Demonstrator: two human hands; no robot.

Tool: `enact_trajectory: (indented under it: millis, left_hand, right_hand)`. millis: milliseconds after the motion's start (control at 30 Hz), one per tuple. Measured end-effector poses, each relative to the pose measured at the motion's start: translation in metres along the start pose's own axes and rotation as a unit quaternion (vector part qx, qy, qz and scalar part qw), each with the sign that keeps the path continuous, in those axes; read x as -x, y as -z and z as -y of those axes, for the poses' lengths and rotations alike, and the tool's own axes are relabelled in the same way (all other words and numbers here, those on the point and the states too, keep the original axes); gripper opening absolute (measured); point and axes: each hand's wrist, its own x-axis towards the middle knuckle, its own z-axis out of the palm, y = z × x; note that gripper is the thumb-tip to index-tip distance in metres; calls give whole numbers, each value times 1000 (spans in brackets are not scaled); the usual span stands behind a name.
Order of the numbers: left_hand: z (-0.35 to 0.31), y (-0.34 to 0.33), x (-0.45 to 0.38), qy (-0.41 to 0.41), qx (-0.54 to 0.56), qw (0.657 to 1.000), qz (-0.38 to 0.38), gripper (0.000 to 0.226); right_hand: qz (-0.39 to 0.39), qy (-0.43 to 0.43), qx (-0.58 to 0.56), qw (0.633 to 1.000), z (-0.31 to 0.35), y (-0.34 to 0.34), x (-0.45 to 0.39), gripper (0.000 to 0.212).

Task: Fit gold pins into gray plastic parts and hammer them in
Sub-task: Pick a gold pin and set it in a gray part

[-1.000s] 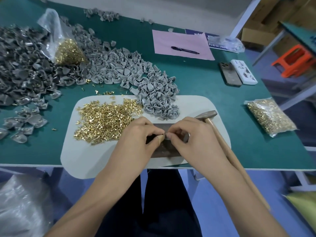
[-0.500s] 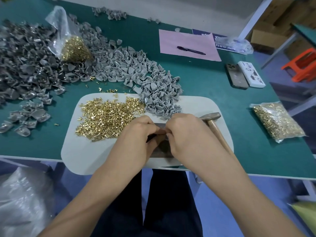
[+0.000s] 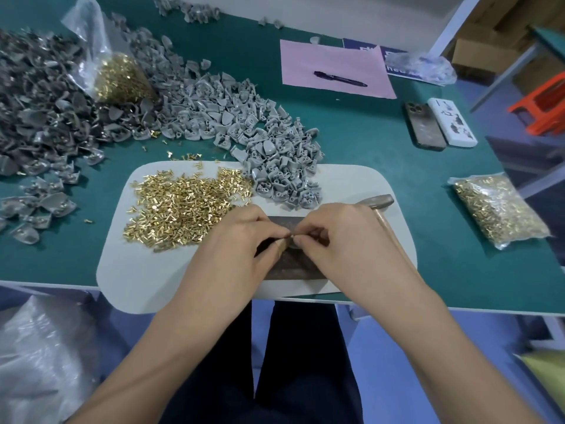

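Counter (image 3: 382, 142) green, carrying 1 white mat (image 3: 146, 270). 2 heaps of gray plastic parts: dark heap (image 3: 39, 117) far left, lighter heap (image 3: 244, 133) spilling onto mat. 1 loose pile of gold pins (image 3: 183, 209) on mat; 2 bags of pins (image 3: 495, 209). 1 hammer (image 3: 379, 203) beside right hand (image 3: 351, 243). 2 phones (image 3: 425, 127), 1 pen (image 3: 339, 78). Left hand (image 3: 238, 240) and right hand fingertips meet over 1 dark block (image 3: 287, 264), grip narrow, pinched; held item too small to tell.

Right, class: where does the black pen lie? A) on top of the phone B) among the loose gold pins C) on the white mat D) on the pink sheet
D: the black pen lies on the pink sheet at the far side of the green table.
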Motion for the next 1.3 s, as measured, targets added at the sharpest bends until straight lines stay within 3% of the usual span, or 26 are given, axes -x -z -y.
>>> enact_trajectory:
  millis: [33, 100, 167, 267, 367, 600, 767, 867, 1000, 1200, 1300]
  left_hand:
    - [1, -1, 0, 2, -2, 1000, -1, 15]
    - [0, -2, 0, 8, 4, 1000, -1, 13]
    - [-1, -5, -1, 7, 6, 1000, -4, 13]
    - [-3, -6, -3, 4, -7, 1000, -4, 11]
    - [-9, -8, -5, 3, -26, 1000, -1, 9]
    - [-19, -10, -9, -3, -88, 996, 4, 8]
    - [-18, -10, -10, -8, -119, 993, -9, 8]
    - [-16, -9, -11, 2, -121, 993, -8, 7]
    - [-15, -8, -12, 7, -116, 993, -5, 9]
    - [-14, -10, -13, 8, -122, 992, -10, 11]
    - [-13, -10, -13, 3, -120, 993, -20, 12]
  right_hand:
    - [-17, -7, -36, 999, -7, 1, 2, 4]
    - [-127, -45, -75, 988, -30, 1, 10, 8]
    - [-237, -132, -17, 962, -58, 0, 21, 11]
    - [-203, -268, 82, 938, -90, -7, 35, 31]
    - [-138, -295, 61, 944, -101, -17, 40, 40]
    - [-89, -258, 52, 961, -100, 0, 42, 34]
    - [-91, -148, -185, 967, -77, 24, 59, 34]
    - [-74, -83, -143, 984, -62, 26, 63, 29]
    - [-82, -65, -43, 994, -53, 21, 61, 32]
    - [-218, -17, -96, 971, -49, 11, 67, 28]
    - [-156, -29, -50, 986, -44, -4, 68, 31]
